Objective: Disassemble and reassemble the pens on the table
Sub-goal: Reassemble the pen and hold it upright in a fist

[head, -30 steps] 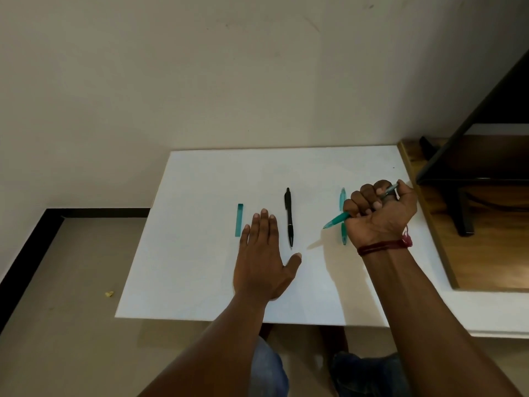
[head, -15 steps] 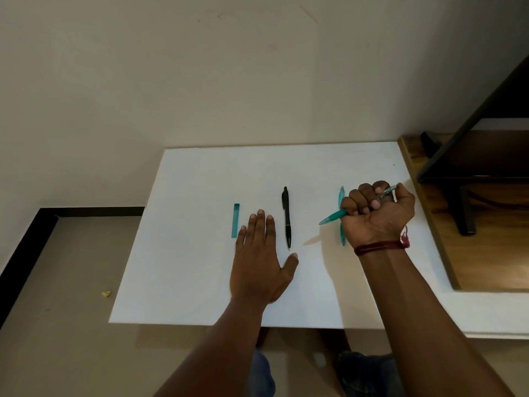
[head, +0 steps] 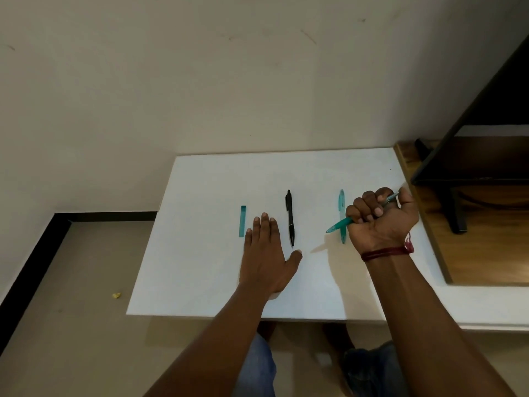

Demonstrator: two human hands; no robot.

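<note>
My right hand point(head: 382, 220) is closed in a fist around a teal pen point(head: 339, 225), whose tip sticks out to the lower left and whose grey end shows by the thumb. Under that fist a second teal pen point(head: 341, 206) lies lengthwise on the white table point(head: 200, 267). A black pen point(head: 290, 217) lies in the middle of the table, tip toward me. My left hand point(head: 266, 253) rests flat on the table, fingers together, between the black pen and a short teal pen part point(head: 242, 221) at the left.
A wooden board point(head: 492, 253) adjoins the table's right edge, with a dark stand point(head: 455, 207) on it. The wall runs right behind the table. Floor with a small yellow scrap point(head: 116, 295) lies to the left. My knees show below the near edge.
The hands have hardly moved. The view has shifted slightly, and the teal pen in my right fist has tilted a little.
</note>
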